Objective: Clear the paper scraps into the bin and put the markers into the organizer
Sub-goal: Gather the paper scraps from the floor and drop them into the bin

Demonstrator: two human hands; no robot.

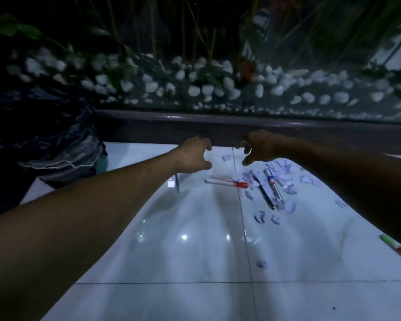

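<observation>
My left hand [194, 156] and my right hand [256, 147] hover side by side over the white tiled floor [194, 251], fingers curled apart, holding nothing. Just below them lies a red-capped white marker [227, 182]. To its right a blue-banded marker [273, 181] and a black pen [264, 193] lie among several crumpled paper scraps [287, 188]. A thin blue pen [177, 185] shows under my left wrist. A bin lined with a black bag [51, 135] stands at the left. A green and a red marker [397, 247] lie at the right edge.
A dark wooden ledge [218, 126] runs across behind the hands, with glass, white pebbles [194, 89] and plant stems beyond it. Loose scraps [261, 263] lie farther forward on the tiles. The scene is dim.
</observation>
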